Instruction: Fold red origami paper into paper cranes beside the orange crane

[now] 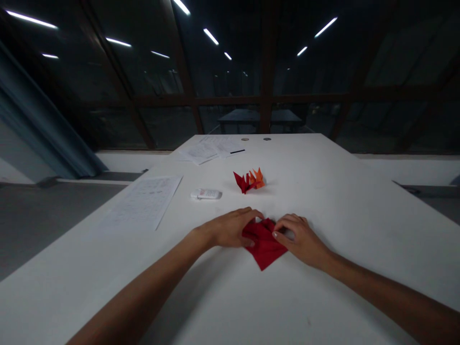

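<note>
One red sheet [265, 250], judged light and tearable, is clamped by left hand [230, 229] and right hand [304, 243] fingers, best held at edges.

Head-high view, forward and down

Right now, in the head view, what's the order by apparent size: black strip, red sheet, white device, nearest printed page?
1. Printed page
2. Red sheet, partly covered
3. White device
4. Black strip

Red sheet [264, 244], matt paper; tabletop [323, 201] smooth.
</note>
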